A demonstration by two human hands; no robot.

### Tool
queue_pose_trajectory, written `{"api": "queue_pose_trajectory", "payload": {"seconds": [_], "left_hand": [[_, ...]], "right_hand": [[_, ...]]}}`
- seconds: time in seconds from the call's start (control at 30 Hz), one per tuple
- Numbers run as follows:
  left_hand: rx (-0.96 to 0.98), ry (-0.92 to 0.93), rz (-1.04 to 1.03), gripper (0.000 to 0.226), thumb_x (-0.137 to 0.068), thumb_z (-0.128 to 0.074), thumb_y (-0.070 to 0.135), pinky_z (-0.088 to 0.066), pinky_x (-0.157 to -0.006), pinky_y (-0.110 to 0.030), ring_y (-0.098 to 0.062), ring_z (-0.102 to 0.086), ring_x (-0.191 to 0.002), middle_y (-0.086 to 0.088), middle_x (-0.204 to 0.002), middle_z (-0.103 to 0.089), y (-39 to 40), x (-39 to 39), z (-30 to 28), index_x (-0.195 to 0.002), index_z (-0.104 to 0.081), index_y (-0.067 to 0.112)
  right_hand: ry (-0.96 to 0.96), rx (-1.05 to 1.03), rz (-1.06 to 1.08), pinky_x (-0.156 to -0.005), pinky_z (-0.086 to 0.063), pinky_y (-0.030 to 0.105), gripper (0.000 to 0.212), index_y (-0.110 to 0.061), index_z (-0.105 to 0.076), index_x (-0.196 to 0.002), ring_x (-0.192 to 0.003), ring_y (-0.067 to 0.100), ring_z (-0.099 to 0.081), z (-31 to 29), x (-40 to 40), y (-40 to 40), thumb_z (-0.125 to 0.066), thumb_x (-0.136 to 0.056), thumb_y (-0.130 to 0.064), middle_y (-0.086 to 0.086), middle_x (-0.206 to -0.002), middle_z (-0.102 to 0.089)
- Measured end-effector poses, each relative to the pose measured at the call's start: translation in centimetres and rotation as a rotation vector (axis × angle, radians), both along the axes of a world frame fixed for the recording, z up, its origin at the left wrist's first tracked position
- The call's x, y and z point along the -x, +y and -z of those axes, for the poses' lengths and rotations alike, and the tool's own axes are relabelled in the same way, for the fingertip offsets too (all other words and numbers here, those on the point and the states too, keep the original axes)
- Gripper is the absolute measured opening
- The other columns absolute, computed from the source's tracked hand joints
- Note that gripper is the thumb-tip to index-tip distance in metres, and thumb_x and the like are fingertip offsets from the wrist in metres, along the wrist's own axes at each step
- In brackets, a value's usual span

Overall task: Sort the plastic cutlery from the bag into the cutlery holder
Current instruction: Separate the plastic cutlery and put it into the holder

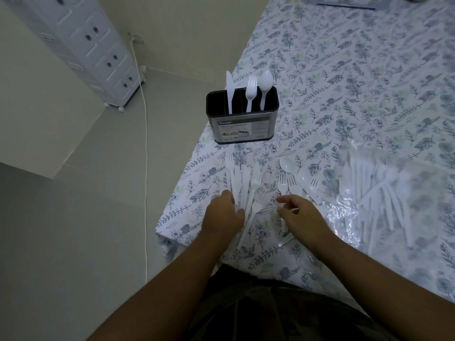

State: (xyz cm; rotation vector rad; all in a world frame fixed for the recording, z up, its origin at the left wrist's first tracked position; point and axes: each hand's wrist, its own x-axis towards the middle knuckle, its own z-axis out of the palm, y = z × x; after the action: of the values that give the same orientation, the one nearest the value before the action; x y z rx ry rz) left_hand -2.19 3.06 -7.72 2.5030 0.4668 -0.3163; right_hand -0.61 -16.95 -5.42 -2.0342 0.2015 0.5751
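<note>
Ideally, open left hand (225, 212) and right hand (304, 215) lifted one loose fork (256, 190) toward the holder (242, 129) at 12 o'clock.

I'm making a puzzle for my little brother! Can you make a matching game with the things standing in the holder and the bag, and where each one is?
Things:
1. knife
2. fork
3. spoon
4. clear bag

Places:
A. lying on the table, right of the loose cutlery
B. right end of the cutlery holder
C. left-hand section of the holder
D. between the other two in the holder

Pairs: 1-C, 2-D, 3-B, 4-A
</note>
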Motion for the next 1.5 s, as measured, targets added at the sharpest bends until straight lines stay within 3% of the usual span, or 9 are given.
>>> {"api": "queue_pose_trajectory", "payload": {"seconds": [0.27, 0.67, 0.87, 0.93, 1.0, 1.17, 1.3, 1.37, 1.5], "left_hand": [[-0.034, -0.013, 0.045, 0.032, -0.082, -0.07, 0.029, -0.042, -0.059, -0.029, -0.021, -0.058, -0.078, -0.004, -0.088, -0.058, -1.9, -0.1, -0.3, -0.101, -0.05, 0.012], [0.16, 0.054, -0.124, 0.03, -0.068, -0.082, 0.018, -0.037, -0.051, -0.02, -0.014, -0.055, -0.071, 0.001, -0.079, -0.059, -1.4, 0.8, -1.5, -0.086, -0.058, 0.012], [0.42, 0.046, -0.219, 0.051, -0.07, -0.085, 0.016, -0.044, -0.047, -0.014, -0.004, -0.062, -0.059, 0.003, -0.075, -0.066, -2.7, 3.2, -2.9, -0.11, -0.053, 0.019], [0.483, 0.036, -0.182, 0.054, -0.071, -0.086, 0.018, -0.042, -0.045, -0.013, -0.001, -0.06, -0.055, 0.003, -0.072, -0.065, -3.4, 3.5, -3.4, -0.112, -0.051, 0.022], [0.511, 0.006, -0.105, 0.048, -0.074, -0.085, 0.021, -0.04, -0.045, -0.009, 0.002, -0.06, -0.053, 0.004, -0.068, -0.065, -4.1, 3.6, -3.6, -0.109, -0.052, 0.023], [0.42, -0.061, 0.109, 0.035, -0.083, -0.078, 0.037, -0.051, -0.058, -0.011, 0.003, -0.069, -0.07, 0.006, -0.075, -0.072, -4.3, 3.2, -3.8, -0.105, -0.055, 0.022], [0.288, -0.167, 0.054, 0.024, -0.087, -0.071, 0.038, -0.05, -0.052, -0.023, -0.009, -0.062, -0.055, 0.001, -0.062, -0.065, -3.9, 1.6, -3.3, -0.094, -0.059, 0.019], [0.186, -0.116, 0.021, 0.014, -0.09, -0.064, 0.028, -0.051, -0.053, -0.033, -0.014, -0.055, -0.053, 0.0, -0.065, -0.061, -3.6, 0.3, -2.4, -0.093, -0.057, 0.017], [0.033, 0.049, 0.047, 0.014, -0.091, -0.06, 0.024, -0.044, -0.057, -0.029, -0.018, -0.056, -0.07, -0.002, -0.081, -0.06, -3.2, -2.0, -1.2, -0.093, -0.055, 0.011]], "right_hand": [[0.027, -0.033, 0.005, -0.081, -0.052, 0.033, 0.023, -0.022, -0.069, -0.118, -0.089, 0.022, -0.064, -0.1, 0.1, 0.3, -0.061, -0.097, -0.019, 0.009, -0.104, -0.065], [0.109, -0.087, 0.06, -0.087, -0.058, 0.045, 0.026, -0.024, -0.067, -0.122, -0.086, 0.021, -0.065, -0.4, 0.4, 0.6, -0.06, -0.097, -0.024, 0.007, -0.102, -0.067], [0.282, -0.254, 0.046, -0.075, -0.058, 0.033, 0.047, -0.015, -0.06, -0.129, -0.086, 0.016, -0.067, -0.7, 0.1, 1.5, -0.066, -0.092, -0.044, 0.003, -0.105, -0.069], [0.392, -0.327, 0.054, -0.084, -0.061, 0.038, 0.063, -0.012, -0.06, -0.128, -0.095, 0.021, -0.073, -0.4, 0.2, 1.9, -0.069, -0.083, -0.055, 0.008, -0.111, -0.072], [0.487, -0.384, 0.09, -0.087, -0.062, 0.044, 0.051, -0.003, -0.062, -0.115, -0.1, 0.027, -0.074, -0.3, 0.2, 2.2, -0.068, -0.09, -0.047, 0.016, -0.112, -0.073], [0.529, -0.479, 0.136, -0.071, -0.053, 0.036, 0.021, -0.007, -0.062, -0.094, -0.076, 0.019, -0.069, -0.8, 0.2, 2.0, -0.056, -0.102, -0.026, 0.008, -0.085, -0.073], [0.494, -0.515, 0.334, -0.076, -0.059, 0.046, 0.016, -0.002, -0.056, -0.114, -0.081, 0.029, -0.071, -0.8, -0.3, 1.5, -0.053, -0.102, -0.011, 0.017, -0.092, -0.072], [0.501, -0.532, 0.404, -0.062, -0.052, 0.037, 0.02, -0.004, -0.055, -0.118, -0.062, 0.025, -0.058, -1.0, -0.4, 1.1, -0.044, -0.101, -0.003, 0.012, -0.075, -0.06], [0.505, -0.51, 0.506, -0.048, -0.039, 0.03, 0.021, -0.007, -0.057, -0.116, -0.052, 0.018, -0.042, -0.5, -0.3, -0.2, -0.043, -0.101, -0.009, 0.005, -0.063, -0.048]]}}
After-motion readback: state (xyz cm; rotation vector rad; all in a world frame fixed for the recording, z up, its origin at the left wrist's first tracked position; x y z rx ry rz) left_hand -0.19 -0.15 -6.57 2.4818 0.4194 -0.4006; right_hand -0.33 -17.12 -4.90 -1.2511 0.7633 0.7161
